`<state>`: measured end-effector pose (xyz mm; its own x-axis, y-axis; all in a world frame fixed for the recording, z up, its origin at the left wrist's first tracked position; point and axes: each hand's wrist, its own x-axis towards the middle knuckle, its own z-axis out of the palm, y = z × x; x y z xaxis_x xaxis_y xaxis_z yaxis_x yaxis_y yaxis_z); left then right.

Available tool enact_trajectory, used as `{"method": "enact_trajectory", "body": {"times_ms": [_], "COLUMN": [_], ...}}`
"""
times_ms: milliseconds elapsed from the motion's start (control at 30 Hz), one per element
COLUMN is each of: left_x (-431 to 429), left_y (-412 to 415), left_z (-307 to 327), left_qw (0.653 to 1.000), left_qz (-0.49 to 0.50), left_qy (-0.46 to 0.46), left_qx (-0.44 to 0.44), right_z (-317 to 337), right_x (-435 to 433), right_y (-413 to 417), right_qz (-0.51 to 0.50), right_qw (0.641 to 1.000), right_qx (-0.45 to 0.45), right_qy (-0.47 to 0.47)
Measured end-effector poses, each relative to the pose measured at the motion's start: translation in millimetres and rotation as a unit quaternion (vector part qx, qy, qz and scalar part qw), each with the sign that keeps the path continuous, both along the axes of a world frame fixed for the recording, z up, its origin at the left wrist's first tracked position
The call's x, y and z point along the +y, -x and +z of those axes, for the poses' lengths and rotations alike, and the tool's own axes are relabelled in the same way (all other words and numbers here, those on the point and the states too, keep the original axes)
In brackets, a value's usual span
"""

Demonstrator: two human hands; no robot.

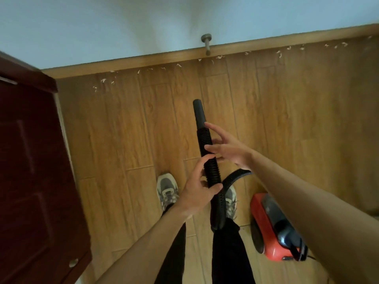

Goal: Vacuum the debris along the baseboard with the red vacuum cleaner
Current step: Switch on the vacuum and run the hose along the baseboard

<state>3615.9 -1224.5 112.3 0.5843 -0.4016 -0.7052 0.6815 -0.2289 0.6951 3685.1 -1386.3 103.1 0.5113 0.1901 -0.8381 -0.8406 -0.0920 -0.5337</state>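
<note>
The black hose (204, 138) rises from the left hand (196, 193), which grips its ribbed part, probably to aim the nozzle at the debris (219, 57) by the baseboard (143, 64) ahead. The right hand (229, 149), fingers loosely spread, touches the hose just above. The red vacuum cleaner (270, 228) sits behind, to the right. A door stop (207, 44) juts out ahead, and a dark door (30, 160) stands to the left.

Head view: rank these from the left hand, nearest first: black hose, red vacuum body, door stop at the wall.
1. Black hose: gripped in the left hand itself.
2. Red vacuum body: low down, on the person's right.
3. Door stop: straight ahead, at the wall.
</note>
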Motion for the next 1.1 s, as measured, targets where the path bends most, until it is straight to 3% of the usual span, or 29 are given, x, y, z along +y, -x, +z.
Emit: {"method": "enact_trajectory", "body": {"times_ms": [200, 367, 500, 733, 1100], "left_x": [-36, -73, -103, -143, -196], "left_y": [-4, 9, 33, 97, 209], "left_z": [2, 1, -5, -18, -53], "left_qw": [0.996, 0.995, 0.991, 0.984, 0.965], "left_qz": [-0.083, -0.094, -0.134, -0.172, -0.235], "left_qy": [0.003, 0.008, 0.004, -0.054, -0.112], "left_qx": [-0.020, 0.033, 0.024, -0.003, 0.005], "right_z": [1, -16, -33, -54, -77], "right_x": [-47, -89, -102, -89, -107], "right_y": [45, 135, 226, 354, 461], "right_qz": [-0.163, -0.286, -0.343, -0.442, -0.551], "right_qw": [0.985, 0.937, 0.896, 0.836, 0.753], "right_qx": [-0.014, 0.036, 0.103, 0.204, 0.288], "right_qy": [0.056, 0.198, 0.264, 0.254, 0.217]}}
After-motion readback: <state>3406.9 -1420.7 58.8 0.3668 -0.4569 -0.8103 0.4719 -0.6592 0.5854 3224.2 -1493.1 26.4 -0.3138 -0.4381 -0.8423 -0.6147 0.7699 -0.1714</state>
